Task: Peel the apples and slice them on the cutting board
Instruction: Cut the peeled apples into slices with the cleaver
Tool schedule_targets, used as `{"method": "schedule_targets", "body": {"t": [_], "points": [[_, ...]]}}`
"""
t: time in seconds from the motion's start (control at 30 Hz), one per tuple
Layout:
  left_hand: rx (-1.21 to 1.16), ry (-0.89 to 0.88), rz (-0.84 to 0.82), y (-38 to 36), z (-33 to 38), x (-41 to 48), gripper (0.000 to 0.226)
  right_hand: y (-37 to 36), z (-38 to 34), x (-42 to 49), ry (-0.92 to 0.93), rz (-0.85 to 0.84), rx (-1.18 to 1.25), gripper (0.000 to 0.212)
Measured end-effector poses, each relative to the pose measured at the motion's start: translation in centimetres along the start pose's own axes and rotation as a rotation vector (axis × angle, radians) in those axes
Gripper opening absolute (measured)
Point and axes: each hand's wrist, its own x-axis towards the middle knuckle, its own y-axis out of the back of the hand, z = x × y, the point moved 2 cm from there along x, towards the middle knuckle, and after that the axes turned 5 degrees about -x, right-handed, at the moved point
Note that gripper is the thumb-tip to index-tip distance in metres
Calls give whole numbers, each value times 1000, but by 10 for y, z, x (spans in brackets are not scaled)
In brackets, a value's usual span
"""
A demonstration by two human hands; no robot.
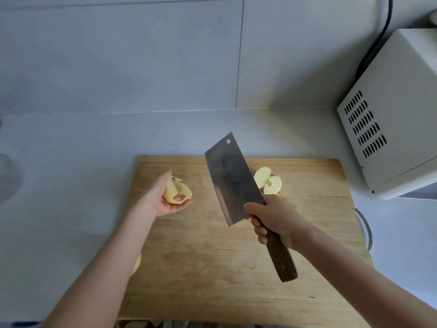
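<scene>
One peeled apple half [177, 189] is sitting in the left hand [155, 197], thumb pinning it, above the cutting board [212, 268]. A second half [269, 179] is lying behind the raised cleaver [233, 178], which the right hand [274, 221] is gripping. The flesh is probably slippery and could slide, exposing fingers to the blade.

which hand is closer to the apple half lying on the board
Right. The right hand, gripping the cleaver, is just beside the apple half; the left hand holds another piece across the board.
</scene>
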Motion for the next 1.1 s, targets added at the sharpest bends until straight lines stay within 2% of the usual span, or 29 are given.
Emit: {"method": "schedule_targets", "body": {"t": [0.1, 0.17, 0.23, 0.4, 0.47, 0.53, 0.63, 0.7, 0.87, 0.97, 1.1], "points": [[191, -58, 56, -1, 0, -4, 36, 6, 7, -2, 11, 39, -31, 9], [439, -164, 56, -7, -6, -8, 33, 11, 13, -4, 42, 90, -59, 10], [738, -304, -13, -22, -20, -12, 32, 17, 21, -5, 81, 155, -152, 12], [1436, -771, -72, -65, -71, -4, 55, 27, 50, -8, 97, 258, -495, 18], [1643, -878, -67, -76, -93, -2, 58, 29, 61, -6, 90, 298, -562, 21], [1782, -886, -33, -80, -106, -2, 65, 32, 70, -1, 74, 327, -629, 23], [1791, -776, -76, -82, -110, -1, 83, 41, 78, 4, 67, 382, -676, 26], [1784, -752, -95, -82, -109, -2, 88, 47, 80, 5, 80, 422, -710, 31], [1773, -799, -94, -85, -108, -3, 84, 64, 81, -5, 94, 461, -786, 34], [1690, -775, -150, -92, -119, -6, 80, 69, 90, -19, 91, 444, -798, 31], [1679, -841, -241, -108, -130, -7, 73, 74, 102, -33, 100, 463, -874, 35]]}}
